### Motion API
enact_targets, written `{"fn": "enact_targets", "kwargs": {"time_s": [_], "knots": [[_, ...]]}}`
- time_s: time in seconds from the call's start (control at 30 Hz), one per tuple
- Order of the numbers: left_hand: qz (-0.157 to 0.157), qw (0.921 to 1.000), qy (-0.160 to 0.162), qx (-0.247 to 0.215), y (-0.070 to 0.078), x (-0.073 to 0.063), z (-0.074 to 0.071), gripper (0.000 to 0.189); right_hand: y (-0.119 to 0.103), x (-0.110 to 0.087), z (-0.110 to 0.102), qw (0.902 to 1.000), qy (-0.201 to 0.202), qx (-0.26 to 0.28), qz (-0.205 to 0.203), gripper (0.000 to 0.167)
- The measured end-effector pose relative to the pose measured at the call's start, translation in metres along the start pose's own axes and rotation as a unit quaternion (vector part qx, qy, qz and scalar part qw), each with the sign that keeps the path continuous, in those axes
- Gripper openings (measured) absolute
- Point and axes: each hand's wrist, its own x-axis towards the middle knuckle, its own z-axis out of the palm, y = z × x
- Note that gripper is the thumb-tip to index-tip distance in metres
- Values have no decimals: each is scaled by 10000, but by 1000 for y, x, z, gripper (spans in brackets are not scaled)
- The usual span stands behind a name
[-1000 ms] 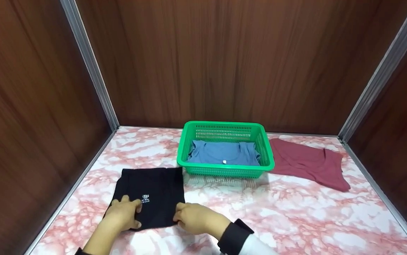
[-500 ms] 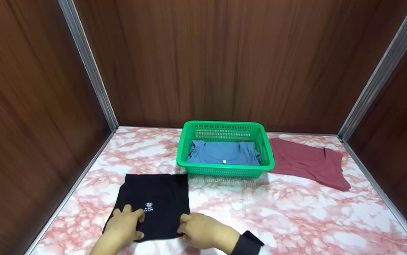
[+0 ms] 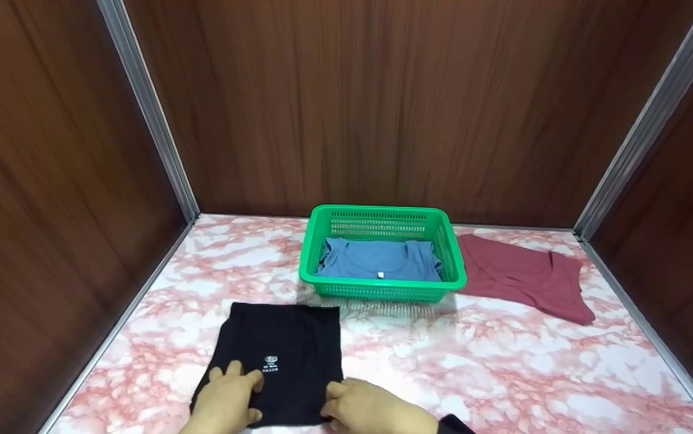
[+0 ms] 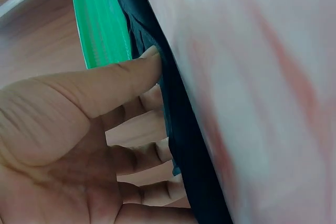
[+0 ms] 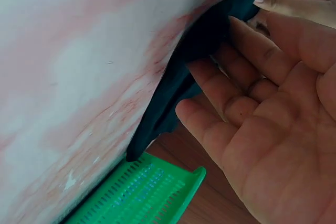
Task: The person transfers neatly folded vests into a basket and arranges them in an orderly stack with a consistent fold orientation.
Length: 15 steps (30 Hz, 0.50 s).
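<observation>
A black garment [image 3: 298, 337], folded into a flat rectangle with a small white print, lies on the table near the front. My left hand [image 3: 225, 395] rests on its front left part, fingers spread. In the left wrist view, the thumb [image 4: 126, 80] and fingertips touch the dark cloth [image 4: 178, 129]. At the front right corner is my right hand [image 3: 373, 407]. The right wrist view shows this hand [image 5: 278, 114] with slightly bent fingers, their tips against the cloth [image 5: 168, 98].
Behind the garment stands a green basket [image 3: 382, 289] holding a folded blue shirt [image 3: 376, 256]. A dark red shirt [image 3: 521, 277] lies spread to the basket's right. Brown wood-look panels [image 3: 346, 108] enclose the marbled table [image 3: 479, 374] at the back and sides.
The black garment has slid toward me and to the right, both hands moving along with it. The basket and the dark red shirt have stayed in place.
</observation>
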Motion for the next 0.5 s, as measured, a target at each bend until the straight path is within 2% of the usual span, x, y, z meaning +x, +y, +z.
{"fn": "enact_targets", "kwargs": {"time_s": [0.23, 0.5], "knots": [[240, 9997, 58, -5, 20, -1, 8, 40, 1, -23, 1, 9999, -106, 62, 108, 14], [565, 9983, -63, 100, 55, 6, 17, 38, 15, -63, 15, 9952, 845, -349, -344, 10]]}}
